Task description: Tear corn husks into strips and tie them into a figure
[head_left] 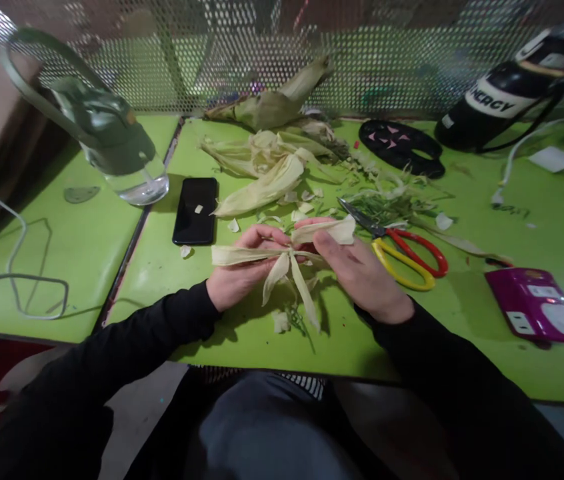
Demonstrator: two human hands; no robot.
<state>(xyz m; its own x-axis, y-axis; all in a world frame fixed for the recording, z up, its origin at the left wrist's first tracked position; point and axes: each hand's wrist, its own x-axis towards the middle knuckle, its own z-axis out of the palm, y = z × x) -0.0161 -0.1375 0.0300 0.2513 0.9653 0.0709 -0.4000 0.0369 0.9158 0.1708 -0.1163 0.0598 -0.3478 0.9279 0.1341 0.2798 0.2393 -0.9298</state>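
Both hands hold a small bundle of pale corn husk strips [282, 257] tied at its middle, just above the green table [352, 340]. My left hand [242, 267] pinches the left side of the bundle, fingers closed on it. My right hand [362, 270] grips the right side, with one strip bent over its fingers. Loose ends of the strips hang down between the hands.
A pile of corn husks [267, 160] lies behind the hands, beside a black phone [195, 210]. Red and yellow scissors [402, 250] lie to the right, then a purple box [542, 307]. A water bottle [107, 140] stands at left, a white cable [17, 273] nearby.
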